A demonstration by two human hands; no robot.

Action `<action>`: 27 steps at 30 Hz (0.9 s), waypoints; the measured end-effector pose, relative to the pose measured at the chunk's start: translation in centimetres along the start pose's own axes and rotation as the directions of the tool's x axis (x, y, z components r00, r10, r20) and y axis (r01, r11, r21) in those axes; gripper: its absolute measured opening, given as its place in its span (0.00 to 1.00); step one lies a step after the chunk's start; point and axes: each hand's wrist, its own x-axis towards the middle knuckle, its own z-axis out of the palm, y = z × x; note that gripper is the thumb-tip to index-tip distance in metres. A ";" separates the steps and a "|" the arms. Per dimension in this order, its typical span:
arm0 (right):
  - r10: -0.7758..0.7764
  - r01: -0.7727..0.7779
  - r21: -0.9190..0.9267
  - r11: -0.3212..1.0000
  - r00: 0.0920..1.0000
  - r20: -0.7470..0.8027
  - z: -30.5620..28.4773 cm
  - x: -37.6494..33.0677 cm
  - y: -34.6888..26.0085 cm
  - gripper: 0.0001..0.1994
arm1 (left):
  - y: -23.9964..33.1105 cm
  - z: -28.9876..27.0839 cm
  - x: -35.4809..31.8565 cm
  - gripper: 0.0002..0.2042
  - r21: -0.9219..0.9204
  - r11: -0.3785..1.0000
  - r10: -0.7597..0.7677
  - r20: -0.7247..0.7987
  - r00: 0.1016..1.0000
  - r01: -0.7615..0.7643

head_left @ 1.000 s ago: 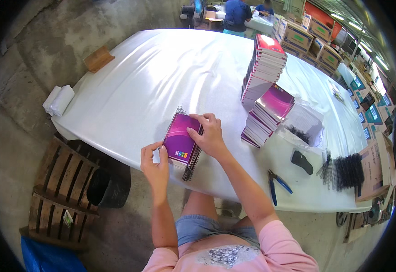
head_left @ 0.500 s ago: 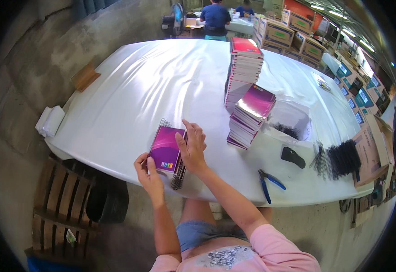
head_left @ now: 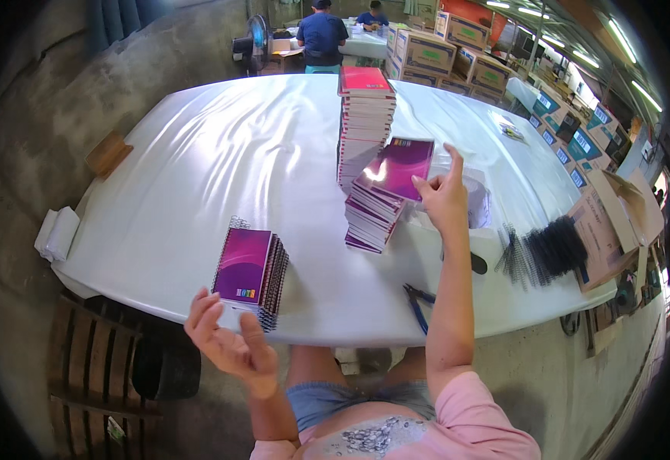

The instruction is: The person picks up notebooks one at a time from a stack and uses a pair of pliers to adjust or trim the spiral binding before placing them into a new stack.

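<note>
Our right hand (head_left: 442, 201) pinches the near edge of a purple glossy book cover (head_left: 398, 167), tilted up over the leaning stack of unbound booklets (head_left: 372, 218) just left of the fingers. Our left hand (head_left: 228, 341) is open and empty; the purple spiral-bound notebook (head_left: 249, 268) lies just beyond its fingertips, long axis pointing away.

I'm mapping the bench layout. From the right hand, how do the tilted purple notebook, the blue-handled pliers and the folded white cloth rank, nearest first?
From the right hand:
1. Tilted purple notebook, touching its fingers, atop the short stack.
2. Blue-handled pliers, at the near table edge.
3. Folded white cloth, at the far left corner.
</note>
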 end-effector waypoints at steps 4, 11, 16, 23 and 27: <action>0.054 -0.098 0.288 0.953 0.986 0.155 -0.4 0.6 0.9 0.42 | 1.7 2.7 0.3 0.11 -0.127 0.992 0.037 0.114 0.993 -0.022; 0.124 -0.122 0.581 0.805 0.992 0.036 -4.4 -3.3 0.4 0.47 | 4.9 4.9 -0.4 0.11 -0.245 0.968 0.131 0.304 0.943 -0.056; -0.330 0.285 0.174 0.943 0.872 0.362 -5.2 -11.3 2.3 0.44 | 6.0 6.3 -3.5 0.25 -0.113 0.971 0.237 0.591 0.772 -0.211; -0.533 0.456 0.277 0.846 0.701 0.474 -3.8 -14.4 6.9 0.37 | 0.6 8.8 -11.8 0.24 0.062 0.963 0.094 0.834 0.544 -0.263; -0.241 0.235 0.058 0.970 0.962 0.126 -8.3 -9.2 11.6 0.32 | 1.4 9.1 -11.0 0.22 -0.015 0.969 0.152 0.822 0.549 -0.245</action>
